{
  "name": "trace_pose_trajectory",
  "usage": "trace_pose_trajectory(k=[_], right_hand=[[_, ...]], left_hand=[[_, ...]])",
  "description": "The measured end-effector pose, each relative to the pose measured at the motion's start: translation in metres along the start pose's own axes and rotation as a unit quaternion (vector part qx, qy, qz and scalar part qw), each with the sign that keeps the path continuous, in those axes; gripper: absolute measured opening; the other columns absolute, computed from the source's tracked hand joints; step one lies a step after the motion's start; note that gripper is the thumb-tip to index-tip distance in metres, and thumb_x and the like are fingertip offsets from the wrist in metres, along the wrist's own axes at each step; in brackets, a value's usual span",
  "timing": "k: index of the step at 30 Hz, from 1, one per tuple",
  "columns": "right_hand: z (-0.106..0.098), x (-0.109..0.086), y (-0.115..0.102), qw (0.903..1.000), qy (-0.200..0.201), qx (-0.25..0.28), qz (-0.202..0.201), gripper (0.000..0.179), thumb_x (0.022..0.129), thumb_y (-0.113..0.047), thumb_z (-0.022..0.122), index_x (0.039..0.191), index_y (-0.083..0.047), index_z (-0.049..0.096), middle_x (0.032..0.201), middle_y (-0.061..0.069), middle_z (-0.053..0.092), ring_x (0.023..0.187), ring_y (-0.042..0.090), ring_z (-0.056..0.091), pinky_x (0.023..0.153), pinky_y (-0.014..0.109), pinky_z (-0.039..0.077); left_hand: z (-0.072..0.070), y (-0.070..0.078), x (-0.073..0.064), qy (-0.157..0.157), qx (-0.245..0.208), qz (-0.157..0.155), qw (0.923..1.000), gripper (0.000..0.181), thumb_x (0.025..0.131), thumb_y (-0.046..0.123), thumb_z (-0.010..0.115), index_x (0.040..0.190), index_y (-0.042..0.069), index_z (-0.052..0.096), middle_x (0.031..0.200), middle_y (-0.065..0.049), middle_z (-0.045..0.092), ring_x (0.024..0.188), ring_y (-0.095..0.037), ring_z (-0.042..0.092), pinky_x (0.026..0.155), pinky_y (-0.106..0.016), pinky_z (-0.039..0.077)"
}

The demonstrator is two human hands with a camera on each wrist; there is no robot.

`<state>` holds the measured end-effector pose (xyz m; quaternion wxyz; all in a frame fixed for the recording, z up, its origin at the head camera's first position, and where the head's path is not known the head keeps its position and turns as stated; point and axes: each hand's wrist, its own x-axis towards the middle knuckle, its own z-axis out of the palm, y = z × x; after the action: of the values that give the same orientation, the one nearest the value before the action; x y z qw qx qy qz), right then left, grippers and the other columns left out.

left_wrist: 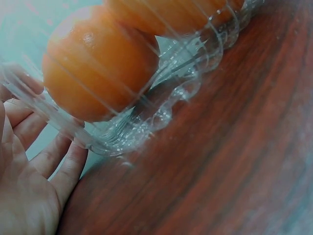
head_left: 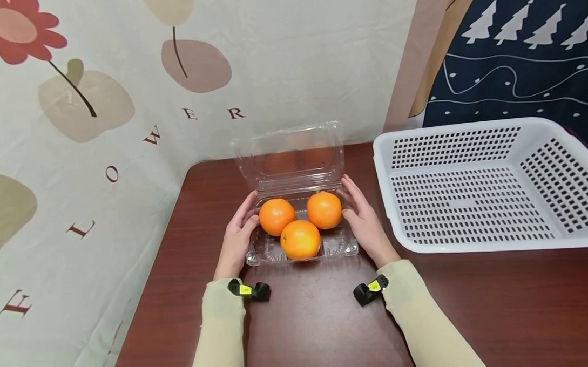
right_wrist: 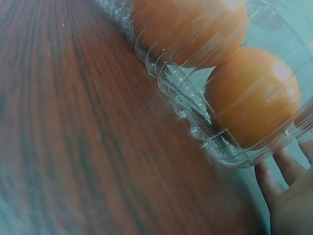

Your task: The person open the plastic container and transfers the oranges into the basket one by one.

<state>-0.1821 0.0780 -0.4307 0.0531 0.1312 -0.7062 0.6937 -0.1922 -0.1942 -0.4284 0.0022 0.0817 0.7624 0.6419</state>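
A clear plastic clamshell box [head_left: 335, 248] lies on the table with its hinged lid [head_left: 293, 151] standing up at the back. Three oranges sit inside: one at the left [head_left: 277, 216], one at the right [head_left: 324, 210] and one in front [head_left: 300, 240]. My left hand [head_left: 237, 234] grips the box's left side, thumb at the rim beside the left orange. On the opposite side, my right hand [head_left: 365, 224] holds the right wall in the same manner. In the left wrist view, the left fingers [left_wrist: 54, 156] rest against the ribbed plastic wall.
A large white perforated plastic basket [head_left: 387, 202] stands on the dark wooden table [head_left: 308, 323] to the right of the box. Behind and to the left hangs a printed cloth [head_left: 289, 59]. A navy cloth with white trees [head_left: 514, 73] hangs behind the basket.
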Motion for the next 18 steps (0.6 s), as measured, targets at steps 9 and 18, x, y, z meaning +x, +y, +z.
trace_pose_trajectory(k=[9, 18], right_hand=[[-0.0002, -0.0004, 0.0001, 1.0000, 0.002, 0.002, 0.004, 0.060, 0.085, 0.013, 0.034, 0.141, -0.006, 0.024, 0.147, 0.002, 0.017, 0.127, 0.028, 0.031, 0.098, 0.048, 0.030], [-0.0006, 0.0009, -0.0006, 1.0000, 0.000, -0.007, 0.006, 0.061, 0.085, 0.013, 0.035, 0.141, -0.007, 0.023, 0.148, 0.002, 0.017, 0.127, 0.028, 0.032, 0.099, 0.048, 0.029]], left_hand=[[0.0006, 0.0001, 0.0011, -0.002, -0.009, 0.002, 1.0000, 0.049, 0.093, 0.013, 0.046, 0.139, 0.017, 0.032, 0.141, 0.001, 0.033, 0.120, -0.020, 0.040, 0.091, -0.018, 0.038], [0.0010, -0.0004, 0.0020, 0.002, -0.010, -0.003, 0.9999, 0.048, 0.093, 0.012, 0.046, 0.139, 0.017, 0.033, 0.140, 0.001, 0.035, 0.120, -0.019, 0.040, 0.091, -0.018, 0.038]])
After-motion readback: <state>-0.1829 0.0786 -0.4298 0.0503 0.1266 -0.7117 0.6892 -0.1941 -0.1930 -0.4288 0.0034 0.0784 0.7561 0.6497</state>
